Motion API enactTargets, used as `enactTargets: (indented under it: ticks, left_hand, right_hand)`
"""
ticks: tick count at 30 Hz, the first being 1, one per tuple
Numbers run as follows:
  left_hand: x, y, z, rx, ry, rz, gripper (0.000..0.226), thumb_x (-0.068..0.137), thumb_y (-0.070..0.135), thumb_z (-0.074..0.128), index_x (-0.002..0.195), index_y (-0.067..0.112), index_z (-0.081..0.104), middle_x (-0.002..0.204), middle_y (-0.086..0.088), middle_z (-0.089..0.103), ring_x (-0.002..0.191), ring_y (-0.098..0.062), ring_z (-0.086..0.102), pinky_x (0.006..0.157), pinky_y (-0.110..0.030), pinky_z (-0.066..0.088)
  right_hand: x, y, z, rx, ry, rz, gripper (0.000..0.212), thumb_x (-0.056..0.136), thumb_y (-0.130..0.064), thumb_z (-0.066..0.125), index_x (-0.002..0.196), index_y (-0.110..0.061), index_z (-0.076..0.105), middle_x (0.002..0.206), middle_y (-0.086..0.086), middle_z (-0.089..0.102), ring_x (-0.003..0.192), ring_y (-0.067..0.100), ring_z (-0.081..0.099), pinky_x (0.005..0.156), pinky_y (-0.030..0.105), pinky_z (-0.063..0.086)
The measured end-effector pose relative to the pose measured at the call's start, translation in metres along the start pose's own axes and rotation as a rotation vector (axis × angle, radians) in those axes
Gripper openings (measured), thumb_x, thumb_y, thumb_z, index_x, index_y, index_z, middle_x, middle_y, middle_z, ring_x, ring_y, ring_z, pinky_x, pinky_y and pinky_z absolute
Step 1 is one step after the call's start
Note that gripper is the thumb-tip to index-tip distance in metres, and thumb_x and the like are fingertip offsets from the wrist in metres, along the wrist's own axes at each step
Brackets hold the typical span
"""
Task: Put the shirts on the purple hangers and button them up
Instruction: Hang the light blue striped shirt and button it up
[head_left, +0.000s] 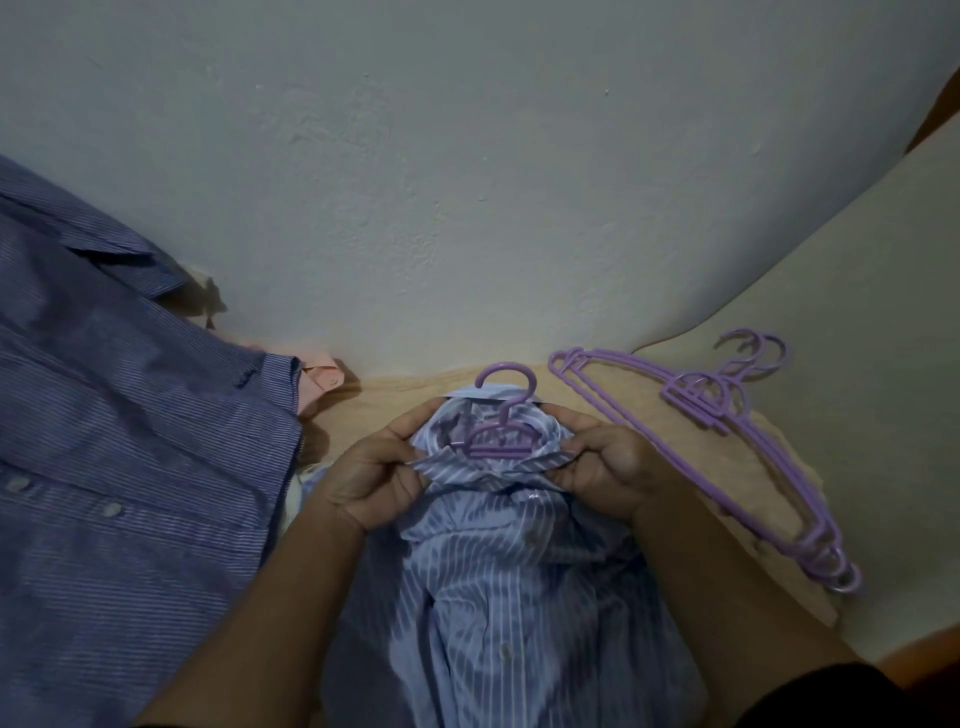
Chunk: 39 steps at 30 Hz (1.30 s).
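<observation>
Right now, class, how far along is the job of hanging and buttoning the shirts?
Done: a purple plastic hanger sits inside the light blue striped shirt. In hand: the left hand and right hand pinch its collar. Left: its buttoning, and the dark blue striped shirt, with spare purple hangers waiting.

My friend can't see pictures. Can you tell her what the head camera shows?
Two hands, left hand and right hand, pinch the collar of a light blue striped shirt that has a purple hanger inside it. Spare purple hangers lie to the right, a dark blue striped shirt to the left.
</observation>
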<state>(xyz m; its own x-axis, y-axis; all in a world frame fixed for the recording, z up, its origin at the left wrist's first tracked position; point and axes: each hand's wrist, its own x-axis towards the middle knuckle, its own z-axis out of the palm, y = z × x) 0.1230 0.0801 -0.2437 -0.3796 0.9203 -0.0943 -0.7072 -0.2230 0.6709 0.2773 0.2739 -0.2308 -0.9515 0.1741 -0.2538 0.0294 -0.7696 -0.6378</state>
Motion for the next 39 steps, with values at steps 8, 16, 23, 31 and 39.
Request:
enactTargets:
  ticks: [8, 16, 23, 31, 39]
  left_hand:
    - [0.006, -0.014, -0.002, -0.138, 0.219, 0.102, 0.077, 0.007, -0.006, 0.085, 0.084, 0.005, 0.079, 0.096, -0.021, 0.072, 0.080, -0.038, 0.071, 0.057, -0.044, 0.059]
    - [0.005, -0.026, 0.022, 0.291, 0.479, 0.165, 0.069, 0.085, -0.024, 0.027, 0.138, 0.015, 0.046, 0.109, -0.001, 0.065, 0.092, -0.017, 0.064, 0.066, -0.024, 0.058]
    - [0.006, -0.052, 0.032, 0.352, 0.693, 0.249, 0.054, 0.090, -0.014, 0.046, 0.123, 0.028, 0.054, 0.142, -0.002, 0.046, 0.097, -0.028, 0.062, 0.091, -0.054, 0.049]
    - [0.016, -0.032, 0.017, -0.159, 0.599, 0.290, 0.040, 0.093, -0.015, 0.037, 0.106, 0.018, 0.055, 0.095, -0.008, 0.068, 0.078, -0.014, 0.068, 0.071, -0.028, 0.059]
    - [0.031, -0.030, -0.007, 0.593, 0.793, 0.204, 0.024, 0.093, 0.002, 0.055, 0.113, 0.011, 0.063, 0.093, -0.001, 0.068, 0.083, -0.014, 0.064, 0.069, -0.024, 0.051]
  right_hand:
    - [0.001, 0.009, -0.001, 0.126, 0.134, -0.052, 0.077, 0.061, 0.020, 0.059, 0.134, -0.001, 0.046, 0.124, 0.028, 0.054, 0.096, 0.045, 0.056, 0.058, 0.045, 0.058]
    - [-0.014, 0.021, 0.013, -0.214, 0.271, -0.180, 0.034, 0.096, 0.010, 0.034, 0.119, -0.006, 0.052, 0.112, 0.016, 0.059, 0.075, 0.023, 0.068, 0.060, 0.027, 0.055]
    - [-0.005, 0.033, 0.005, -0.438, 0.439, -0.150, 0.029, 0.095, 0.007, 0.044, 0.107, -0.010, 0.064, 0.115, 0.025, 0.062, 0.085, 0.047, 0.055, 0.062, 0.035, 0.041]
    - [0.003, 0.023, 0.003, 0.195, 0.318, -0.253, 0.043, 0.098, 0.008, 0.024, 0.102, -0.014, 0.061, 0.141, 0.022, 0.039, 0.130, 0.036, 0.043, 0.060, 0.019, 0.056]
    - [0.024, 0.021, -0.032, -0.617, 0.495, -0.290, 0.035, 0.092, -0.001, 0.054, 0.124, -0.015, 0.057, 0.129, 0.010, 0.058, 0.111, 0.020, 0.058, 0.093, 0.034, 0.048]
